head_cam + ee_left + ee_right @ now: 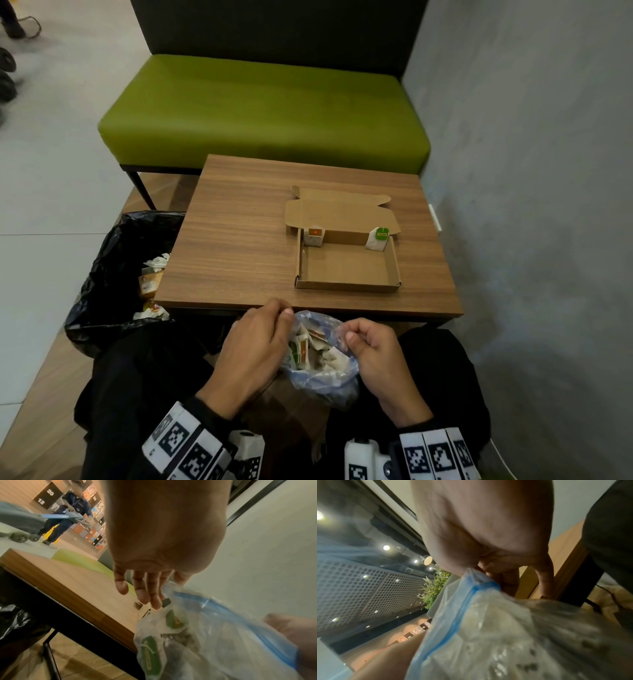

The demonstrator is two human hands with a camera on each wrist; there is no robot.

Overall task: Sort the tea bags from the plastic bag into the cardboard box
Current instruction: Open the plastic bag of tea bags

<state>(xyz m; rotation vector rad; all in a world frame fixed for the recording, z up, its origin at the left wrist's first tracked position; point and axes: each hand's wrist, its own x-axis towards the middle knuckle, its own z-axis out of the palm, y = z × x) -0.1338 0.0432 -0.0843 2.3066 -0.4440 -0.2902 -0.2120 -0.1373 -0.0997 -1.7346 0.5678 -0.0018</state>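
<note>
— Hands?
— Left hand (255, 346) and right hand (371, 354) both pinching the rim of the bag (320, 363), holding it open just short of the table (239, 240) edge.
— Tea bags?
— Most heaped in the bag. Two in the box (346, 270) on the table: red-tagged (314, 235) at far left corner, green-tagged (377, 238) at far right.
</note>
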